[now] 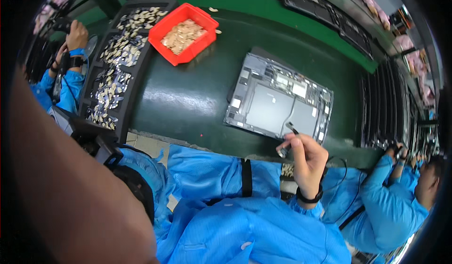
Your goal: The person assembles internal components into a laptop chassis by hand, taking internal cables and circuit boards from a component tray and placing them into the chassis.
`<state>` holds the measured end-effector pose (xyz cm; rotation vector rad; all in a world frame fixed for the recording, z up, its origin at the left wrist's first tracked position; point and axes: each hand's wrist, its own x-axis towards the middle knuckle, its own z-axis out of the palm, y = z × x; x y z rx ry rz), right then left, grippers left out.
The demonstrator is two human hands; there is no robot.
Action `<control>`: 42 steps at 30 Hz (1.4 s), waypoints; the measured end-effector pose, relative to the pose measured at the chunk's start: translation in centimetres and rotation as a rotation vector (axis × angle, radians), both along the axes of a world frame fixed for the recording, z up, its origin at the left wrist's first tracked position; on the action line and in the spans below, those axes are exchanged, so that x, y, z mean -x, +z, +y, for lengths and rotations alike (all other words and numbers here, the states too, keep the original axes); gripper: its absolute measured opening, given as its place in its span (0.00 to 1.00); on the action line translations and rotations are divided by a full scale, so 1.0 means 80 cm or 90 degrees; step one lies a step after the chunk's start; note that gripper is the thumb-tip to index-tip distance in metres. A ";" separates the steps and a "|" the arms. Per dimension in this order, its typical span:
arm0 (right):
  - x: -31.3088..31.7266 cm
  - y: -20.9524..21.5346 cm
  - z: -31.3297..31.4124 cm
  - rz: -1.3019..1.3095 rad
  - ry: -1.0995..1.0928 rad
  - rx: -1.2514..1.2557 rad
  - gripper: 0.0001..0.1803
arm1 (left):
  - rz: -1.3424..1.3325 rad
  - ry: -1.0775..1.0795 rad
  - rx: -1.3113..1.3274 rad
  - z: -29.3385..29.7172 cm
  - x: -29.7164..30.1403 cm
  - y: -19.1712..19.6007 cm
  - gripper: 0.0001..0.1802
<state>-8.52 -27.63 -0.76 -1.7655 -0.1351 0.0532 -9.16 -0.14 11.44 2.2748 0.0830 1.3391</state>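
Dark green bench (pixel 188 99) carries an opened grey tablet chassis (pixel 278 101), lying flat and turned slightly, with its near edge close to the bench's front rim. The right hand (pixel 308 158) is closed around a thin dark tool (pixel 291 128), pinched between thumb and fingers, its tip resting at the chassis's lower edge near a thin cable. The left hand cannot be made out; only a blurred forearm (pixel 70 184) fills the lower left, so its state cannot be told. For the work at the tool tip, a light, steady pinch and a shallow angle would likely serve best, so that the cable and small boards are not scraped. A red bin (pixel 162 28) of golden parts sits well apart at the far left, beside a long black tray (pixel 115 61) of small pieces. Bare bench is left between bin and chassis; less room is found to the right, where dark racks (pixel 381 108) stand close.
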 end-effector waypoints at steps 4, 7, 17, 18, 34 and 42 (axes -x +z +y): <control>0.015 -0.005 0.002 0.011 -0.035 -0.030 0.14 | -0.121 -0.037 0.008 0.009 -0.001 -0.020 0.31; 0.011 -0.004 0.003 0.042 -0.037 -0.057 0.14 | -0.189 -0.100 0.014 0.008 -0.007 -0.035 0.30; -0.003 0.018 0.016 -0.026 -0.055 -0.115 0.12 | 0.005 -0.495 -0.019 -0.054 -0.034 -0.081 0.15; -0.003 0.021 0.019 -0.041 -0.049 -0.065 0.11 | 0.053 -0.486 0.003 -0.065 -0.033 -0.095 0.15; -0.024 0.032 0.059 -0.202 -0.013 0.130 0.12 | 0.172 -0.461 0.199 -0.059 -0.041 -0.138 0.15; -0.039 0.034 0.068 -0.246 0.048 0.197 0.14 | 0.160 -0.492 0.206 -0.044 -0.048 -0.148 0.14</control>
